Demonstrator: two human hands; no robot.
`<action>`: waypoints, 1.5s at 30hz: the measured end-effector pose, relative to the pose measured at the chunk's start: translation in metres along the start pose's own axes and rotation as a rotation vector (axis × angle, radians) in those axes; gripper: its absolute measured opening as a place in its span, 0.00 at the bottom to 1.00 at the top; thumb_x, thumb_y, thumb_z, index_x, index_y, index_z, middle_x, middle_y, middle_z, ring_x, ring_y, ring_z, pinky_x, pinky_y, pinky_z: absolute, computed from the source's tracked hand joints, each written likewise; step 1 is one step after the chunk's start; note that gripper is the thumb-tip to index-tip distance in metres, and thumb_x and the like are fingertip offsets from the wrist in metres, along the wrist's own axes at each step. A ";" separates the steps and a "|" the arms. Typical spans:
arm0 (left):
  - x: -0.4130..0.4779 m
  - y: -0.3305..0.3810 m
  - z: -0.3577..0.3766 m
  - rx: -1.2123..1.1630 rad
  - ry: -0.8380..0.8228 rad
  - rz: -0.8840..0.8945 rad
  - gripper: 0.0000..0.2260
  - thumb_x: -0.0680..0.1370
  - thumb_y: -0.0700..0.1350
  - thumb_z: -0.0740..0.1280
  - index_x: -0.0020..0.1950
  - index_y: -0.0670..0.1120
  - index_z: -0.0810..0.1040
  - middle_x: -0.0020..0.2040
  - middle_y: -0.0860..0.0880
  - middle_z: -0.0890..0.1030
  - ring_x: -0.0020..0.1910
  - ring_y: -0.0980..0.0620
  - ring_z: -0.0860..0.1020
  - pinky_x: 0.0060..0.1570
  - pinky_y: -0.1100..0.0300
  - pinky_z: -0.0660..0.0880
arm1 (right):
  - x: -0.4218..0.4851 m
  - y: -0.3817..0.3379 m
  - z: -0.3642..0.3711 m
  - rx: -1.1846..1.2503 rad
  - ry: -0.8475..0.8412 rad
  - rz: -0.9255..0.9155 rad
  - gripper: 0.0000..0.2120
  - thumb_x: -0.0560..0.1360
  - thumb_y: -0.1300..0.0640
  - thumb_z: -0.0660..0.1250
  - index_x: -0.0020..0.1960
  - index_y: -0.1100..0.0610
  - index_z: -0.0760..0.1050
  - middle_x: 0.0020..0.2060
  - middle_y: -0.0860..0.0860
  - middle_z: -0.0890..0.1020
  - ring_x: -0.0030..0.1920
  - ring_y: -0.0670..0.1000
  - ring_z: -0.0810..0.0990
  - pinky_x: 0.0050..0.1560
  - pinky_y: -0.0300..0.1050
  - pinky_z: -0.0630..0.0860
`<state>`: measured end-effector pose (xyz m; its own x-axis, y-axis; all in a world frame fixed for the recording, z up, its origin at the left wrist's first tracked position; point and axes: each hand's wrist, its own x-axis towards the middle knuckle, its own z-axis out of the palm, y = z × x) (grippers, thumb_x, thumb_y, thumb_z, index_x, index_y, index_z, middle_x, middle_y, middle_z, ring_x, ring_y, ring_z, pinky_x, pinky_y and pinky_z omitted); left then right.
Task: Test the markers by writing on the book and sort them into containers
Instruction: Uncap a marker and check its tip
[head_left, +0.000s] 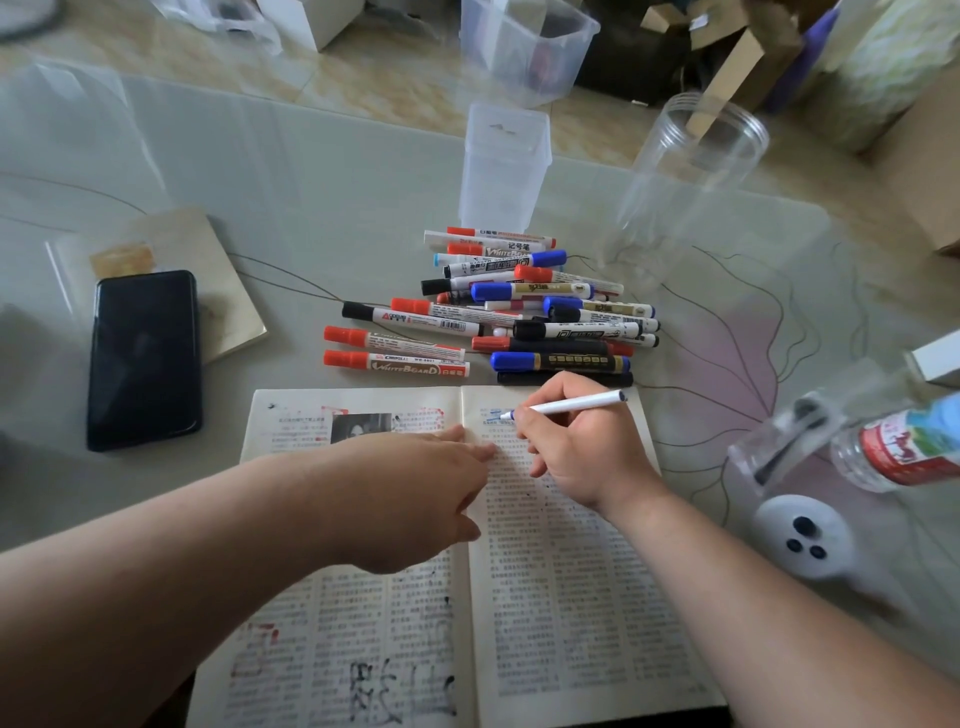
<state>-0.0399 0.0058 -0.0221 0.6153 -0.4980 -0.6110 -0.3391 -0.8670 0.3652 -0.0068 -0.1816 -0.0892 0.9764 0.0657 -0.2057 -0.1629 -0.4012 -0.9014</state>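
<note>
Marker (566, 404), white barrel, blue tip: pinched in my right grip (576, 441), fingers and thumb curled round the barrel near the tip; the tip touches the top of the right-hand page of the book (571, 597), at a small blue scribble. Book: open flat on the bench (311, 182), nearest me, its printed pages carrying red and black ink marks. Left grip (426, 483): fingers straight, holding nothing, pressed flat across the centre fold just beside the right grip. Pile of markers (519, 306): red, blue and black caps, just beyond the book's top edge. Square translucent container (504, 166): upright behind the pile. Round clear jar (680, 192): upright to its right. Phone (143, 358): screen dark, left of the pile, partly on a tan notebook (218, 270). Water bottle (904, 447), red label: far right, blurred. White device (802, 535) with dark buttons: near the bottle.
</note>
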 end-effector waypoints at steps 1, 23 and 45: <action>0.000 0.000 0.000 0.001 -0.005 0.002 0.12 0.83 0.56 0.61 0.42 0.55 0.68 0.80 0.64 0.51 0.80 0.60 0.45 0.76 0.54 0.55 | 0.000 0.000 0.000 -0.016 -0.003 0.000 0.07 0.76 0.62 0.71 0.41 0.62 0.77 0.33 0.60 0.81 0.25 0.51 0.79 0.27 0.46 0.78; -0.001 -0.006 0.001 -0.016 0.025 0.011 0.08 0.81 0.53 0.66 0.58 0.56 0.72 0.80 0.64 0.53 0.80 0.59 0.52 0.78 0.51 0.58 | 0.005 -0.012 -0.003 -0.040 0.000 0.138 0.08 0.73 0.66 0.69 0.36 0.62 0.73 0.28 0.64 0.78 0.24 0.53 0.76 0.23 0.42 0.72; 0.002 0.004 -0.015 -1.752 0.394 0.041 0.12 0.76 0.45 0.67 0.46 0.39 0.86 0.33 0.45 0.74 0.30 0.52 0.69 0.34 0.59 0.76 | -0.031 -0.082 -0.051 0.631 -0.141 0.069 0.03 0.67 0.61 0.68 0.36 0.56 0.79 0.30 0.60 0.80 0.28 0.54 0.76 0.22 0.40 0.66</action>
<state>-0.0296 0.0011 -0.0115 0.8316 -0.2564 -0.4927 0.5531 0.3009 0.7769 -0.0164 -0.1975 0.0102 0.9398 0.1957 -0.2802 -0.3183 0.2023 -0.9261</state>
